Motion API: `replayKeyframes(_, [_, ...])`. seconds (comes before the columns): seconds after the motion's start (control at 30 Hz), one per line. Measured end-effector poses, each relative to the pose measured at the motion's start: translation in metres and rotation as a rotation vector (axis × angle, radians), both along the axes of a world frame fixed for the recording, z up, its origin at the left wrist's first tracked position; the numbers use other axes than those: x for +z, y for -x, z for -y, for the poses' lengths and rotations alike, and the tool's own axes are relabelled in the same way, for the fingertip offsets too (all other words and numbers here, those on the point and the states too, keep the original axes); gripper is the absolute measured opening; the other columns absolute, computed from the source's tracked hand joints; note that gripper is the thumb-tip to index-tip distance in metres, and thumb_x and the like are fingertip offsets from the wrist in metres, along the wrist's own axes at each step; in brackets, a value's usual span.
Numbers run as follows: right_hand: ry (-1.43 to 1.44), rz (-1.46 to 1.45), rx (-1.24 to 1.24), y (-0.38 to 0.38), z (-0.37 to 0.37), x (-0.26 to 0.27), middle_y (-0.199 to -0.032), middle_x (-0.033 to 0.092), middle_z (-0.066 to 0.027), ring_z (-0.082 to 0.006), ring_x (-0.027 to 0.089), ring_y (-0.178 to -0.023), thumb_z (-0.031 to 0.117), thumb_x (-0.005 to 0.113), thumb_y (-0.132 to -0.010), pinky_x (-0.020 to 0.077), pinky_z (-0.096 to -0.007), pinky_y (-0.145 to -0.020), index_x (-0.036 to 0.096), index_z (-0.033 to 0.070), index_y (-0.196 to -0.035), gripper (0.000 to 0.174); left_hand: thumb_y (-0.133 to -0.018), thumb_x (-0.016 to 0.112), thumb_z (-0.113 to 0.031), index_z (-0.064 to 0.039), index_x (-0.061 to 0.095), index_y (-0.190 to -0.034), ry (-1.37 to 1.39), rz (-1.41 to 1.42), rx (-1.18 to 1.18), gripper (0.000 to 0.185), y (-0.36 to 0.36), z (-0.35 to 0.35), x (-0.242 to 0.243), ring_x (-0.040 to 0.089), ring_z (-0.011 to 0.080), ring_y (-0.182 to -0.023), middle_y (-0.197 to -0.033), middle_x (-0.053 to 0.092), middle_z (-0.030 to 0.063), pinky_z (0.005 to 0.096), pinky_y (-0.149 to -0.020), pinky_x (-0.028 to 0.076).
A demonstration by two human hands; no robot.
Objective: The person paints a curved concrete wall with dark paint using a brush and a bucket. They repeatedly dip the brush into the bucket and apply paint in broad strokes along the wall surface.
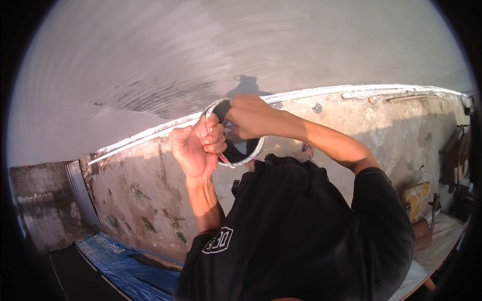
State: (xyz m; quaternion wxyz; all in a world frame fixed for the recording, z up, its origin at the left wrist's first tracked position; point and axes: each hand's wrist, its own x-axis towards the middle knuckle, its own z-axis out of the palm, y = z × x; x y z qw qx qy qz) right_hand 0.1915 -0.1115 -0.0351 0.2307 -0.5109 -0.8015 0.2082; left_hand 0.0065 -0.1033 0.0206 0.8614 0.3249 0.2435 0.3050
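A round bucket (241, 150) with a dark interior and a pale rim is held up between my hands, in front of my chest. My left hand (199, 145) has its fingers curled around a red-and-white strap or handle (227, 161) that crosses the bucket's left side. Over the bucket's mouth, my right hand (249, 117) is closed on a tool with a purple end (230, 124). Most of that tool is hidden by the fingers, so its kind cannot be told. What lies deep inside the bucket is partly covered by my right hand.
Ahead rises a grey-coated wall (263, 45) with streaky darker patches. A white pipe (150, 136) runs along its foot. Below is stained concrete ground (128, 173). A blue printed tarp (116, 259) lies lower left; a yellow patterned slab (417, 199) is at right.
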Motion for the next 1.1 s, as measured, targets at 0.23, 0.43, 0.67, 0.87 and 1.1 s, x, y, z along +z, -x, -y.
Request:
replayKeyframes(0.23, [-0.056,0.085,0.036,-0.019,0.01,-0.008,-0.069,0.059,-0.0138,-0.0339,0.059,-0.071,0.012,0.075,-0.063,0.0466,-0.0424,-0.064,0.07,0.003,-0.072,0.014,-0.076,0.053,-0.053,-0.009,0.045,-0.092,0.044,0.004,-0.033,0.048,-0.015,0.01,-0.012,0.021,0.0037,-0.049,-0.065,0.033,-0.0063,0.0208,-0.047,0.017])
replayKeyframes(0.43, [-0.129,0.093,0.08,-0.022,0.009,-0.016,-0.064,0.056,-0.0177,-0.036,0.056,-0.067,0.004,0.07,-0.058,0.0446,-0.0447,-0.061,0.07,0.001,-0.066,0.008,-0.081,0.05,-0.049,-0.01,0.046,-0.092,0.071,0.064,-0.071,0.042,-0.02,0.009,-0.015,0.021,0.0027,-0.05,-0.067,0.035,-0.0065,0.0196,-0.047,0.017])
replayKeyframes(0.67, [-0.131,0.122,0.093,-0.026,0.008,-0.015,-0.064,0.056,-0.0166,-0.0355,0.056,-0.068,0.006,0.071,-0.061,0.0452,-0.0447,-0.062,0.068,0.001,-0.064,0.006,-0.082,0.047,-0.047,-0.009,0.046,-0.091,0.066,0.052,-0.054,0.039,-0.021,0.009,-0.017,0.021,0.0029,-0.05,-0.066,0.034,-0.0064,0.0197,-0.047,0.017])
replayKeyframes(0.87, [-0.202,0.001,0.03,-0.033,0.018,0.0,-0.066,0.057,-0.0087,-0.0281,0.056,-0.068,0.012,0.078,-0.059,0.0466,-0.0384,-0.065,0.074,0.004,-0.082,0.025,-0.078,0.049,-0.053,-0.01,0.045,-0.09,0.04,0.021,-0.025,0.045,-0.017,0.008,-0.016,0.021,0.0034,-0.049,-0.065,0.033,-0.0066,0.0208,-0.047,0.017])
replayKeyframes(1.1, [-0.483,-0.073,0.066,-0.031,0.017,-0.015,-0.066,0.056,-0.0053,-0.0231,0.055,-0.074,0.015,0.076,-0.067,0.0438,-0.0369,-0.067,0.069,0.006,-0.079,0.017,-0.077,0.054,-0.055,-0.01,0.046,-0.089,0.078,0.006,-0.006,0.048,-0.004,0.001,-0.021,0.023,0.0047,-0.047,-0.063,0.035,-0.0063,0.0215,-0.046,0.019])
